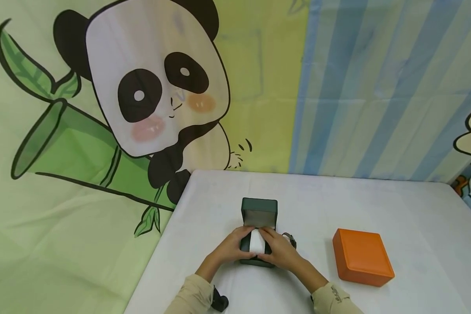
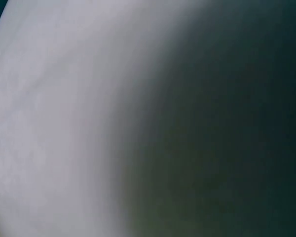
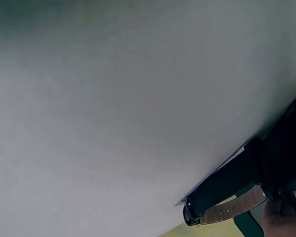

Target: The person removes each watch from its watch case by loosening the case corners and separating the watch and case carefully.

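Observation:
A dark green watch box point(image 1: 260, 206) stands on the table with its lid raised and its grey lining showing. In it is a white watch cushion point(image 1: 257, 242). My left hand point(image 1: 233, 245) holds the cushion from the left, thumb at its near end and fingers at its far end. From the other side my right hand point(image 1: 279, 249) grips it the same way. A wristwatch point(image 1: 289, 239) lies just beyond the right hand, partly hidden by it. The right wrist view shows its brown strap lining point(image 3: 227, 211) with holes. The left wrist view is blurred and dark.
An orange box point(image 1: 363, 257), closed, sits on the white-covered table point(image 1: 424, 226) to the right. Behind the table hangs a cloth backdrop point(image 1: 267, 87) with a panda and stripes. A black device point(image 1: 220, 301) is at the left sleeve.

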Demonstrator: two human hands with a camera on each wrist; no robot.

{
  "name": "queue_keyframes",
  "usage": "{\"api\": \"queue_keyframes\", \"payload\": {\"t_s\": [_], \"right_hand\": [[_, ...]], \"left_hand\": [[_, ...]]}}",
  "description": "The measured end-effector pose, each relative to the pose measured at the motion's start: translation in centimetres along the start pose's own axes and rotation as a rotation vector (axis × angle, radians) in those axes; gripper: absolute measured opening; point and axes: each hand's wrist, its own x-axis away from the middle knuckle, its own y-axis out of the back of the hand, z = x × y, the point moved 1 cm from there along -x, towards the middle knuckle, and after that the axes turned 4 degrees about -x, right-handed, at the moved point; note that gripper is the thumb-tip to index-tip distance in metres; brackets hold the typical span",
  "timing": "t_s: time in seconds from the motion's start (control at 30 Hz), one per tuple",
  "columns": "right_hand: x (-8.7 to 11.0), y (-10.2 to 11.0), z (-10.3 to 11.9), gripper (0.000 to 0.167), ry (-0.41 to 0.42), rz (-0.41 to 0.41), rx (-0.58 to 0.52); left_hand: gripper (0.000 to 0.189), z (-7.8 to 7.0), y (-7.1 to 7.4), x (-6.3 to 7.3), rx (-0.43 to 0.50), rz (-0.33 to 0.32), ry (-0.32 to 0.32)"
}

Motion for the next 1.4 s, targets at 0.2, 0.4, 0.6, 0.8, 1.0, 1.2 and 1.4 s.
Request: {"api": "queue_keyframes", "payload": {"t_s": [0.2,0.4,0.6,0.8,1.0,1.2,1.4], "right_hand": [[-0.2,-0.2,0.6,0.071,0.003,-0.007,0.025],[-0.6,0.1,1.3,0.07,-0.01,0.004,0.079],[-0.9,0.2,1.4,0.07,-0.068,0.062,0.07],[-1.0,0.1,1.3,0.071,-0.1,0.096,0.053],[-0.8,-0.1,1.5,0.072,-0.082,0.088,0.052],[-0.7,-0.2,1.4,0.073,-0.065,0.09,0.011],[-0.4,1.3,1.2,0.072,-0.105,0.083,-0.079]], "left_hand": [[0.07,-0.2,-0.2,-0.1,-0.061,-0.009,-0.04],[0.066,-0.4,0.3,-0.1,-0.044,0.004,-0.024],[0.064,0.7,0.5,0.1,0.123,-0.123,0.061],[0.069,1.9,0.2,0.4,0.284,-0.183,0.118],[0.111,2.4,0.0,0.3,0.337,-0.021,0.182],[0.132,2.3,0.2,0.2,0.265,0.178,0.203],[0.139,1.7,0.7,-0.7,0.133,0.277,0.194]]}}
